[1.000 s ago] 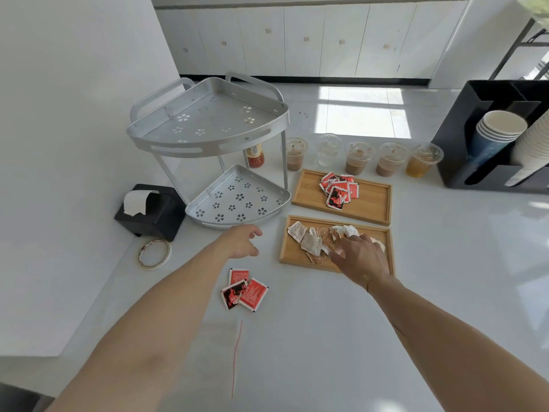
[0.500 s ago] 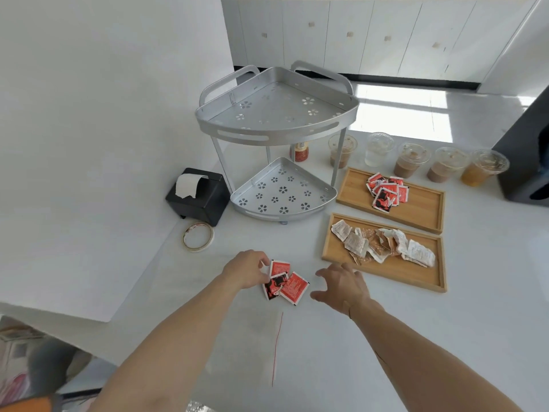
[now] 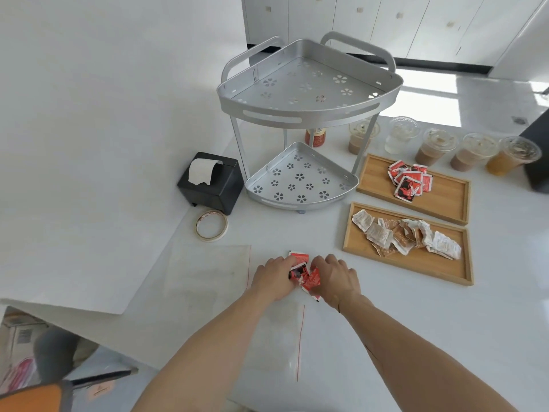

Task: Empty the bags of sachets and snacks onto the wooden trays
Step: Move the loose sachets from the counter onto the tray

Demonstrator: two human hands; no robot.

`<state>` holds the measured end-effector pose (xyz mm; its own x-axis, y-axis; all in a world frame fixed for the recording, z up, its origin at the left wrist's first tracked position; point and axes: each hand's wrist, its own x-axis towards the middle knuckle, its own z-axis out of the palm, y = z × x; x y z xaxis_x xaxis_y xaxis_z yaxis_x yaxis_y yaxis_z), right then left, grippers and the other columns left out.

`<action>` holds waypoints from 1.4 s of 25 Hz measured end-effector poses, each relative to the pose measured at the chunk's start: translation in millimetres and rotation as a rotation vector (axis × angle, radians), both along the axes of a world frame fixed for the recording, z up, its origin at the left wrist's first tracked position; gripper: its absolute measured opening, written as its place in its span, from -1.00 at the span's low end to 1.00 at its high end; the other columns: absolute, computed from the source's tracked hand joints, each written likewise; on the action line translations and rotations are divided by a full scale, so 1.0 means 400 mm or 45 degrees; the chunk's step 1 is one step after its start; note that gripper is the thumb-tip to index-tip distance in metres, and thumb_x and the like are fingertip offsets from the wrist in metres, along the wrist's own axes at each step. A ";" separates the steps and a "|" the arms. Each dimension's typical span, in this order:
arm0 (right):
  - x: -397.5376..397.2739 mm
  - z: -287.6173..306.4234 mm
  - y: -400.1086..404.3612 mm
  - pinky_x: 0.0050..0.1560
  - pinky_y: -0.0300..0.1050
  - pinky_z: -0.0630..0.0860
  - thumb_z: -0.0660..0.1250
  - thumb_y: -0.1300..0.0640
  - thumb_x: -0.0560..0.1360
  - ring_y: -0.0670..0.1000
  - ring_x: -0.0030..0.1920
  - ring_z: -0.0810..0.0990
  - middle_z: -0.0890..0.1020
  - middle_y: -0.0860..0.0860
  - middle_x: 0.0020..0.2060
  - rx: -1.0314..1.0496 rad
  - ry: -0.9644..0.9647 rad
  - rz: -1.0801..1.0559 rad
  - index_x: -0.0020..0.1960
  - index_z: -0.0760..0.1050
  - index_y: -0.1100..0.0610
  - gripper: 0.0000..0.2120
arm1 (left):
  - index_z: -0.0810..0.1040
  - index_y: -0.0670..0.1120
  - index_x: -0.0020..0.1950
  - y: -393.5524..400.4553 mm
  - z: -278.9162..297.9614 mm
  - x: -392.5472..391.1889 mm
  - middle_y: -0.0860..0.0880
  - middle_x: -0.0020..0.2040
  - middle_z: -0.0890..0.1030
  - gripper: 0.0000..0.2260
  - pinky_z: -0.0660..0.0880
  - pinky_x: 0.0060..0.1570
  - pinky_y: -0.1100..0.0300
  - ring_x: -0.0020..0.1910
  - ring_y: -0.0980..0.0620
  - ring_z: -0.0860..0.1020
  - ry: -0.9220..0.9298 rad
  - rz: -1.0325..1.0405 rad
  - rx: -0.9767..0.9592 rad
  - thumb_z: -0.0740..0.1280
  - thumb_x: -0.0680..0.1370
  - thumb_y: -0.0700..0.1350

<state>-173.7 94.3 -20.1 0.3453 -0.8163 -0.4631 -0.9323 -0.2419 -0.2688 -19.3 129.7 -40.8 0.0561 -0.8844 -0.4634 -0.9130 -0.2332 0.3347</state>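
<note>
A white table holds a metal rack far and two wooden trays right. Near centre, left hand and right hand press together around loose red sachets.

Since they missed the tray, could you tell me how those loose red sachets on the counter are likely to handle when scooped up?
The red sachets look small, flat and thin, so probably light and bendy. The counter is glossy, so they may slide; the left hand and right hand bracket them.
</note>
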 end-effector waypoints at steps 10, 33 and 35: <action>-0.137 0.027 -0.052 -0.23 -0.14 0.42 0.33 0.14 0.44 0.08 -0.11 0.56 0.58 0.02 -0.10 0.179 -0.086 -0.325 0.05 0.50 -0.06 -0.79 | 0.48 0.13 0.25 -0.134 0.092 0.059 -0.03 0.17 0.59 -0.59 0.43 -0.11 0.14 0.08 -0.07 0.54 0.058 -0.244 0.178 0.37 0.44 -0.15; -0.538 0.114 -0.161 -0.02 -0.09 0.56 0.24 0.18 0.46 0.06 0.11 0.60 0.62 -0.02 0.12 0.248 0.379 0.087 0.20 0.52 -0.04 -0.65 | 0.58 0.04 0.16 -0.329 0.186 -0.160 -0.01 0.04 0.58 -0.64 0.44 -0.12 0.14 -0.05 -0.01 0.52 -0.146 -0.591 0.538 0.36 0.42 -0.26; -0.578 0.142 -0.217 0.01 -0.08 0.56 0.25 0.18 0.46 0.05 0.11 0.59 0.61 -0.02 0.13 0.252 0.405 0.109 0.21 0.52 -0.05 -0.65 | 0.58 0.02 0.16 -0.381 0.209 -0.222 -0.04 0.11 0.61 -0.64 0.44 -0.13 0.15 -0.03 -0.02 0.54 -0.168 -0.610 0.497 0.32 0.42 -0.28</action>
